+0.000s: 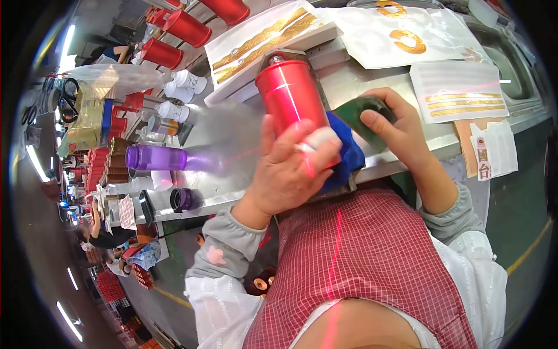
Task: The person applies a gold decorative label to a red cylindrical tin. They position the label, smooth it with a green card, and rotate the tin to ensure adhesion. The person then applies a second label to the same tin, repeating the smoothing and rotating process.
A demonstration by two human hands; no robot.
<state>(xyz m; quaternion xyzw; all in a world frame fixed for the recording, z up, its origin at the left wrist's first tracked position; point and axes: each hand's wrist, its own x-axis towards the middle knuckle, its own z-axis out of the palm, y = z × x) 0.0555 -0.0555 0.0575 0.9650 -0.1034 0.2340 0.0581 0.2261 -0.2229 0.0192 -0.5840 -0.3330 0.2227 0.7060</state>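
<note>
Cylinder (292,92) in glossy red is resting over the counter (344,84), its long axis pointing away from the apron (372,250), near end passing behind the left grip (290,167), the closer one. The right grip (401,125) is pinching a dark green piece (356,116). Blur is obscuring whether the left is pinching the white object (321,139); I cannot tell.

Gleaming there was the red cylinder (293,96), on its side, flared far end pointing away from the person, near end hidden behind the left hand (290,163)! A small white piece (321,138) blurred at those fingers; the right hand (401,125) gripped a dark green piece (356,116), smooth-edged, just beside the cylinder!
</note>
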